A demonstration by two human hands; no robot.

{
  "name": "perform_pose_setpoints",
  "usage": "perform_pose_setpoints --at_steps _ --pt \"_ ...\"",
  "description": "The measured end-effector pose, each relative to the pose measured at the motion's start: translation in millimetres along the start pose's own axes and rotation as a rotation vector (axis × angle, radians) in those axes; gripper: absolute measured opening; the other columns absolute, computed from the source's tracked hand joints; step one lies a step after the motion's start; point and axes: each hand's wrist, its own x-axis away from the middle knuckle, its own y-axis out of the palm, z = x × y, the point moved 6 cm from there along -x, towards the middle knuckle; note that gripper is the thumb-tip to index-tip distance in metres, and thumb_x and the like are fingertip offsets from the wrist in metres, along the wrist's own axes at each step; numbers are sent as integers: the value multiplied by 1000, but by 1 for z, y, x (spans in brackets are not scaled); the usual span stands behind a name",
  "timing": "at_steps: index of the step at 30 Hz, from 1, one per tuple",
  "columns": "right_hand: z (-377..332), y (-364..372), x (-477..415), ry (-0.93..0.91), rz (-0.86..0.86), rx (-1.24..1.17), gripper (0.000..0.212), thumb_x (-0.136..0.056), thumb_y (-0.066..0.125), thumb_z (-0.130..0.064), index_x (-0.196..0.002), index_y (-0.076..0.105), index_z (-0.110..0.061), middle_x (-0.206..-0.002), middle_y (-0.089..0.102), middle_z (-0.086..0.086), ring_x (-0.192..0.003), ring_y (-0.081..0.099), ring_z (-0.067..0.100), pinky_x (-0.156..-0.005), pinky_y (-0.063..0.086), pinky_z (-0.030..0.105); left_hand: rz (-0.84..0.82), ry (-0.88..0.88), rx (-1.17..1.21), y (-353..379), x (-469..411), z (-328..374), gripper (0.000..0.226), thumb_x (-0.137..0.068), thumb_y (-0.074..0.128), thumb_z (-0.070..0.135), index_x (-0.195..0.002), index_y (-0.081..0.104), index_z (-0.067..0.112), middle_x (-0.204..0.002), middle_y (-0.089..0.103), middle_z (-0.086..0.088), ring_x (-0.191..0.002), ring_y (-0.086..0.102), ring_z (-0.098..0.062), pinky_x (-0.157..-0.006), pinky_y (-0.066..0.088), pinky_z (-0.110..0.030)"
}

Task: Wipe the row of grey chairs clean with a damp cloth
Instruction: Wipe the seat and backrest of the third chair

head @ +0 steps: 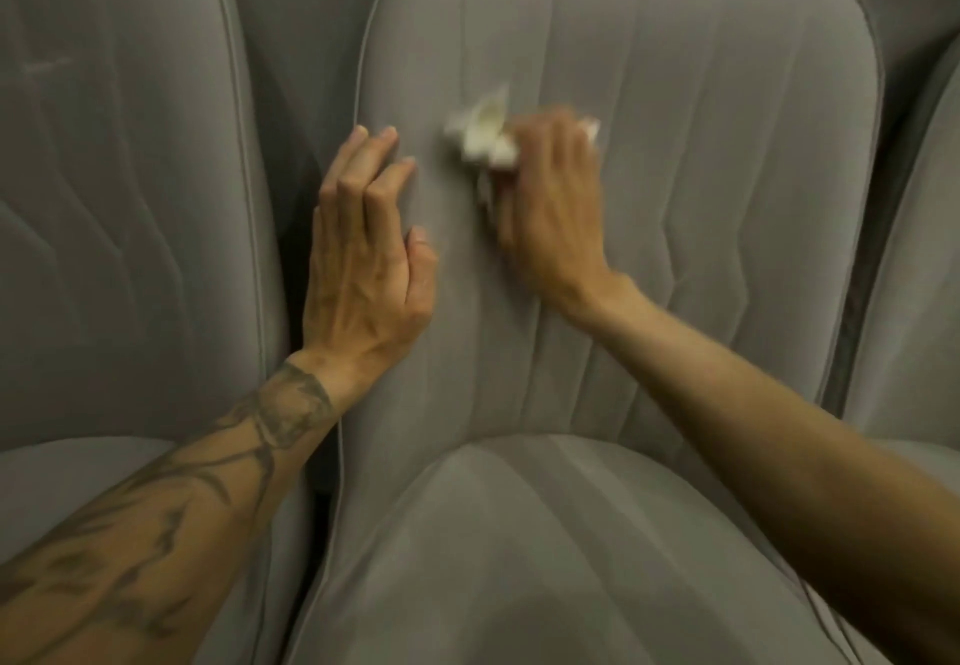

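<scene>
Dim, warm-grey light, soft shadows btwn seats; right hand (pixel 550 196) and cloth (pixel 480 136) motion-blurred; wide-angle bending at edges.

I can read no words, labels, brand marks or numbers anywhere in front of me. The grey chair back (pixel 649 144) carries only stitched seams, and the dark markings on my left forearm (pixel 171 498) are tattoo lines, not letters I can make out.
</scene>
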Motion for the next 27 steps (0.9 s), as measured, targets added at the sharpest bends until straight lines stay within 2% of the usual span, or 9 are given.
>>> perform_pose_setpoints --at_steps 2,4,8,11,13,17,23,25,27 --pt "18 -9 -35 209 215 28 19 -92 50 -19 -101 60 -6 -98 57 16 -87 47 28 -79 40 44 -7 -9 14 -1 -1 0 47 -93 53 4 -139 50 -7 -155 44 -27 -151 36 -43 -131 21 -39" --pt "2 2 -21 228 244 -14 19 -91 51 -18 -103 60 -5 -100 57 16 -88 47 28 -80 40 44 -22 -24 33 -1 -1 -1 47 -93 53 4 -138 52 -7 -155 45 -27 -150 37 -42 -130 20 -36" --pt "-51 28 92 37 -120 -185 21 -96 46 -19 -109 56 -5 -104 56 13 -90 48 29 -86 42 44 -71 -33 77 -6 7 -7 51 -94 50 -1 -146 49 -6 -159 43 -24 -154 34 -40 -131 21 -38" --pt "-48 23 111 -127 -254 -141 24 -95 56 -21 -114 54 -6 -108 60 16 -91 51 30 -85 40 40 -86 -58 82 -10 15 -4 54 -95 48 -3 -149 47 -5 -161 42 -23 -155 33 -38 -131 22 -39" --pt "-23 15 69 -105 -142 -61 24 -91 62 -18 -111 58 -5 -104 61 18 -91 51 32 -86 37 42 -81 -73 56 -12 20 -1 54 -95 48 -2 -149 47 -5 -161 42 -23 -155 34 -38 -131 22 -39" --pt "15 0 -11 283 249 23 17 -92 50 -20 -102 57 -9 -100 56 14 -86 49 30 -82 37 43 -92 -82 -8 -14 46 3 54 -98 47 3 -151 45 -5 -162 40 -23 -156 33 -37 -131 23 -39" --pt "-50 29 131 -25 -205 -132 25 -94 56 -19 -116 50 -9 -112 61 15 -97 55 33 -92 42 42 -116 -68 -99 -14 85 7 52 -100 49 6 -150 44 -8 -162 39 -26 -156 32 -40 -130 21 -35" --pt "-25 22 117 -132 -212 -40 29 -94 59 -23 -118 46 -13 -111 62 16 -97 52 31 -90 38 40 -110 -60 -119 -13 91 8 53 -100 49 8 -150 43 -8 -161 39 -27 -156 33 -42 -130 21 -36" --pt "14 11 73 -17 -57 78 24 -95 54 -25 -115 45 -15 -110 59 16 -96 46 29 -89 33 39 -104 -45 -133 -11 94 7 55 -100 49 12 -151 41 -6 -161 39 -27 -155 33 -43 -131 20 -38"
